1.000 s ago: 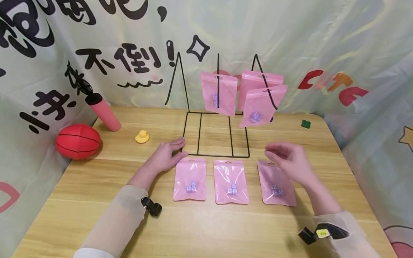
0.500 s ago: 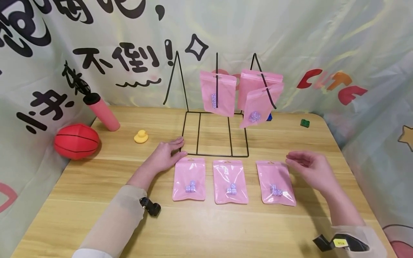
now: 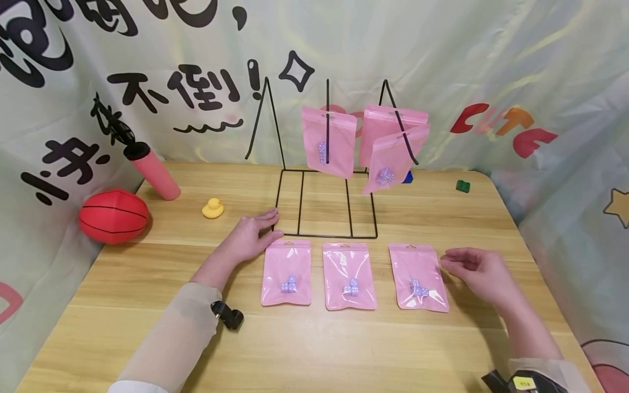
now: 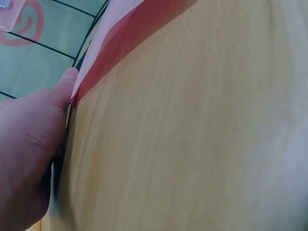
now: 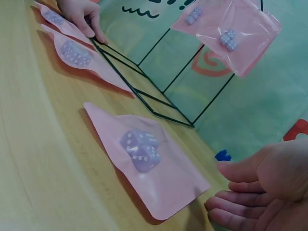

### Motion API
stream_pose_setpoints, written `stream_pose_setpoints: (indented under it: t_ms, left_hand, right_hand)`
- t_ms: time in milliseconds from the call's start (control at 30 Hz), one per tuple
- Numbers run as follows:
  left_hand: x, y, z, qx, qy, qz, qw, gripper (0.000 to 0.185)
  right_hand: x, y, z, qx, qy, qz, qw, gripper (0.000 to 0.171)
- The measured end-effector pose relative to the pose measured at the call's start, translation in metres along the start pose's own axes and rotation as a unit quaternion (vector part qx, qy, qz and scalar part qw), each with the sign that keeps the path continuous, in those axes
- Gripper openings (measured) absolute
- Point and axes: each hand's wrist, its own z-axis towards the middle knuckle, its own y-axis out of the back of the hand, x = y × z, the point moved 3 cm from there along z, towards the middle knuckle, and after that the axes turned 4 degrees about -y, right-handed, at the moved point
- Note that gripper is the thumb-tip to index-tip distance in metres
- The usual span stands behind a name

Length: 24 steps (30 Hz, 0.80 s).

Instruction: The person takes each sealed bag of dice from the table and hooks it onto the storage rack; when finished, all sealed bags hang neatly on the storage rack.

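My left hand (image 3: 253, 234) rests at the front left corner of a black wire display rack (image 3: 324, 236), its fairly straight fingers and thumb touching the base. Pink zip bags of lilac dice hang from the rack: one bag (image 3: 328, 139) on the middle hook, and a front bag (image 3: 398, 155) overlapping a rear bag (image 3: 369, 123) on the right hook. In front lie a left bag (image 3: 286, 265), a middle bag (image 3: 349, 265) and a right bag (image 3: 417, 262). Beside the right bag's upper right edge, my right hand (image 3: 484, 273) hovers with relaxed fingers, holding nothing.
A red ball (image 3: 114, 215), a pink cylinder (image 3: 156, 174) with a black top and a yellow rubber duck (image 3: 213, 208) stand at the left. Green (image 3: 463, 186) and blue bricks (image 5: 223, 155) lie toward the back right. A printed curtain (image 3: 196, 33) surrounds the table.
My right hand has moved right from over the right bag, then down beside its edge. The front hanging bag has swung slightly. My left hand stays on the rack.
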Motion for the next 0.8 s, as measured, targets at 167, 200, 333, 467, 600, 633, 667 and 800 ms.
stream_pose_setpoints:
  t_ms: [167,200,333,467,600,633,667,800]
  left_hand:
    - [0.0,0.0,0.0,-0.001,0.002,-0.002,1.0,0.055]
    - [0.0,0.0,0.0,-0.001,0.002,-0.003,1.0,0.055]
    - [0.001,0.0,0.0,-0.002,0.003,-0.001,1.0,0.055]
    - [0.002,-0.001,-0.001,-0.003,0.003,-0.003,1.0,0.056]
    - [0.002,-0.002,0.0,-0.002,0.0,-0.007,1.0,0.056]
    - [0.002,-0.002,0.0,-0.003,-0.001,-0.007,1.0,0.056]
    - [0.002,-0.002,0.0,-0.003,-0.002,-0.008,1.0,0.056]
    - [0.002,-0.002,0.001,-0.01,-0.006,-0.012,0.9999,0.055]
  right_hand:
    - [-0.006,-0.005,-0.002,0.031,-0.04,0.038,0.998,0.048]
    - [-0.007,-0.006,-0.002,0.036,-0.049,0.045,0.997,0.049]
    - [-0.007,-0.011,-0.002,0.042,-0.067,0.054,0.995,0.05]
    - [-0.006,-0.015,0.0,0.035,-0.076,0.05,0.995,0.049]
    - [-0.007,-0.017,0.001,0.036,-0.083,0.05,0.995,0.043]
    - [-0.007,-0.017,0.001,0.037,-0.082,0.051,0.995,0.042]
    - [-0.007,-0.017,0.001,0.038,-0.081,0.053,0.995,0.042]
    - [-0.006,-0.017,0.0,0.045,-0.071,0.064,0.994,0.043]
